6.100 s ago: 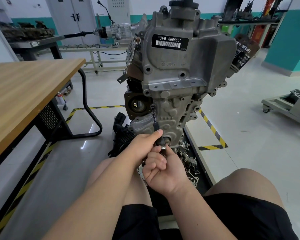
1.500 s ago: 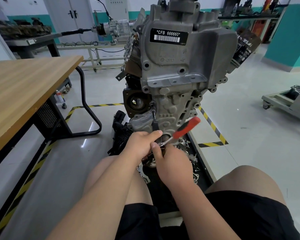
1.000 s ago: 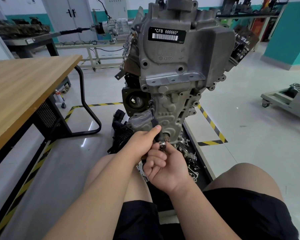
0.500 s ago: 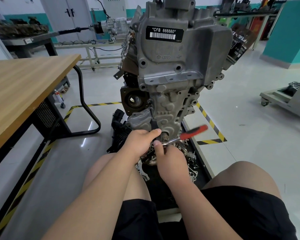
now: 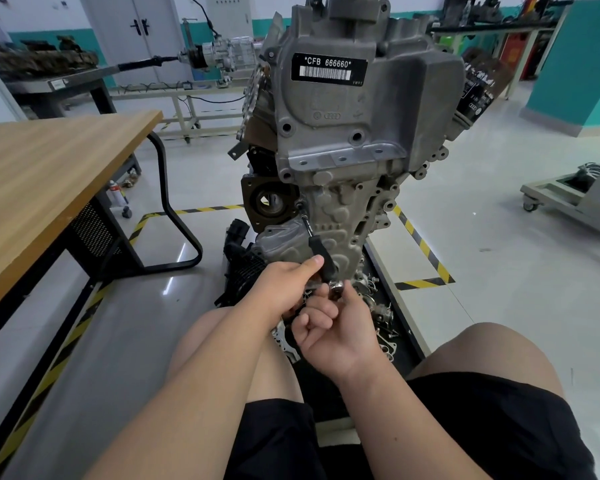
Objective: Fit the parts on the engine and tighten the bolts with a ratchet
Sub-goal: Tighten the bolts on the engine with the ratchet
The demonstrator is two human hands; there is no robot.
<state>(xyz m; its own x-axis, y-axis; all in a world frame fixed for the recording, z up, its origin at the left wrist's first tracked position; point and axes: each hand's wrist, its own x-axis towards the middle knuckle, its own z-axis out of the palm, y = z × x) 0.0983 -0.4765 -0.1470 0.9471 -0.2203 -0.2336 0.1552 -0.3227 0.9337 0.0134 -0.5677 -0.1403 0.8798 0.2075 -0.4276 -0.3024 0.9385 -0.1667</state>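
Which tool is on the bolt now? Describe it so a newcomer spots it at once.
Find the grey engine with the CFB 666660 label. Down the left edge of its lower half, a thin extension bar slants towards the left hand. It is the only black rod on the grey casting, thickening above the chrome ratchet head that the right hand holds.

Grey engine (image 5: 347,140), yellow-black striped floor tape (image 5: 426,251).
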